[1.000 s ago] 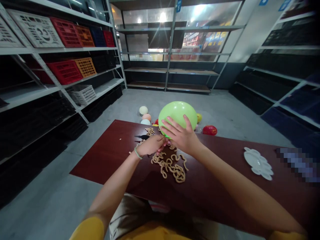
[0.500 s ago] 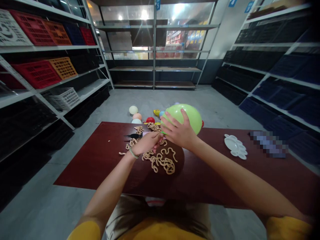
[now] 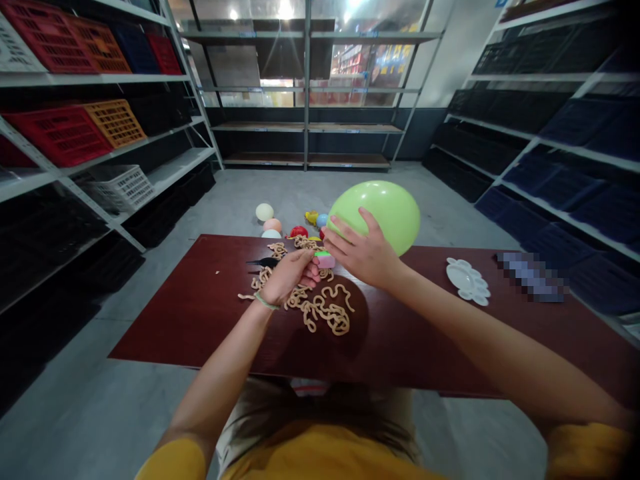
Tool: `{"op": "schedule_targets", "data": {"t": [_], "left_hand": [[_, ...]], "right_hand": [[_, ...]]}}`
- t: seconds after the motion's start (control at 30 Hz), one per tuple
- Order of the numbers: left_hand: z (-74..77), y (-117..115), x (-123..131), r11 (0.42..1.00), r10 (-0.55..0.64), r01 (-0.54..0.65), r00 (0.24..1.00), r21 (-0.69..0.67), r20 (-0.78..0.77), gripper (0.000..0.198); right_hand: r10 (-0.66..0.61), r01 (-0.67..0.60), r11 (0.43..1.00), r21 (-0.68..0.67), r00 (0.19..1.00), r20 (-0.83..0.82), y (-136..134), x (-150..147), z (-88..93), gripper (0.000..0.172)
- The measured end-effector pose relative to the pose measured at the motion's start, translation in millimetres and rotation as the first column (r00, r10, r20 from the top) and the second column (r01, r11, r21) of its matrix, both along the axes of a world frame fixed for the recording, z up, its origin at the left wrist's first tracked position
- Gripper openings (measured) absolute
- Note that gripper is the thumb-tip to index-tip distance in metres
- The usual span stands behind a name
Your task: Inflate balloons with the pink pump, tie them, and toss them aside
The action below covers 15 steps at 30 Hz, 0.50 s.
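A large inflated light-green balloon [image 3: 387, 207] floats above the table's far edge. My left hand [image 3: 293, 275] is pinched closed on its bright-green neck [image 3: 323, 253]. Against the balloon's near left side lies my right hand [image 3: 367, 250], fingers stretched and spread, touching the surface. Behind my left hand, a black pointed piece [image 3: 263, 262] lies on the table, and a pink piece [image 3: 327, 263] shows to the right of the fingers. Whether these two join is hidden. Tangled tan squiggly strands [image 3: 327, 317], perhaps long balloons, lie beneath and around my left hand.
The dark red table [image 3: 200, 313] carries a white scalloped palette [image 3: 469, 281] and a blurred-out item [image 3: 533, 277] at right. Beyond it, small balloons, including a pale one [image 3: 265, 212] and a red one [image 3: 299, 231], are on the floor. Shelves with crates [image 3: 55, 133] flank both sides.
The balloon has shifted up and right relative to my left hand, and its neck looks stretched. My right hand has moved slightly with it. The view has tilted down a little.
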<state>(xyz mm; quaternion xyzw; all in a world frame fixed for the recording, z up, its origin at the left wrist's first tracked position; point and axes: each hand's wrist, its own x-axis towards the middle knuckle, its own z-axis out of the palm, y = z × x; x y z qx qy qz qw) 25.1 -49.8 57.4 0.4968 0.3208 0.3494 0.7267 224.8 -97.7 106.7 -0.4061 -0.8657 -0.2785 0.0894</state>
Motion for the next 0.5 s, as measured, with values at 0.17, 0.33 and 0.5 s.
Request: {"op": "schedule_targets", "data": {"t": [0.17,0.33,0.5], "left_hand": [[1.0,-0.7,-7.7,0.999,0.033,-0.034,0.998,-0.010,-0.055,0.022],[6.2,-0.6,-16.7,0.988,0.131,-0.122,0.987,0.098,-0.088,0.027],[2.0,10.4,-38.3,0.933,0.312,-0.287,0.946,0.216,-0.089,0.024]], "right_hand": [[-0.001,-0.001,0.999,0.045,0.999,0.039,1.8,-6.1,-6.7,0.040],[0.057,-0.055,0.994,0.096,0.998,-0.015,-5.6,-16.0,-18.7,0.052],[-0.051,0.038,0.992,-0.116,0.993,-0.105,-24.3,8.5,-58.5,0.039]]}}
